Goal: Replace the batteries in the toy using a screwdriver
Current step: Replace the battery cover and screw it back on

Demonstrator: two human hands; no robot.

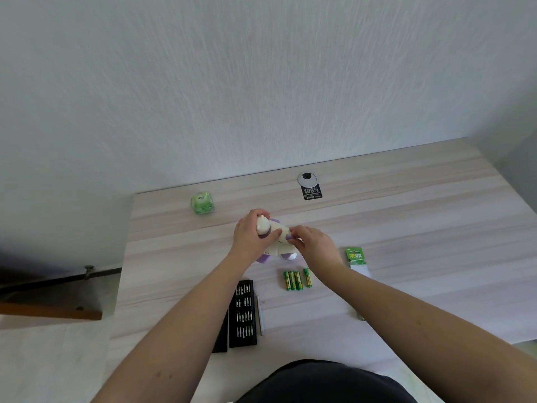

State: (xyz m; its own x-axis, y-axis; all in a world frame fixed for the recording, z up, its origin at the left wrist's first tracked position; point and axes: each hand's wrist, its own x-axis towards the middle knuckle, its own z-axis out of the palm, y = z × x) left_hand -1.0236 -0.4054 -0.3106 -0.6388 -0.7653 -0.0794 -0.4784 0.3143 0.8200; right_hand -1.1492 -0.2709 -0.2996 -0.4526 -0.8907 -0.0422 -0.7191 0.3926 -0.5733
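Gripping the white-and-purple toy [276, 241] near the middle of the desk [406, 228], our left hand [250, 237] wraps round one of its limbs while our right hand [312, 242] pinches a purple part on its side. Four green batteries [296, 279] lie just in front of it, beside the black bit case [243, 314] and the screwdriver [259, 314].

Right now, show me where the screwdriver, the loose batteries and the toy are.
screwdriver [259, 315]: head view, middle of its shaft.
loose batteries [293, 280]: head view, middle of the row.
toy [276, 247]: head view, white body.
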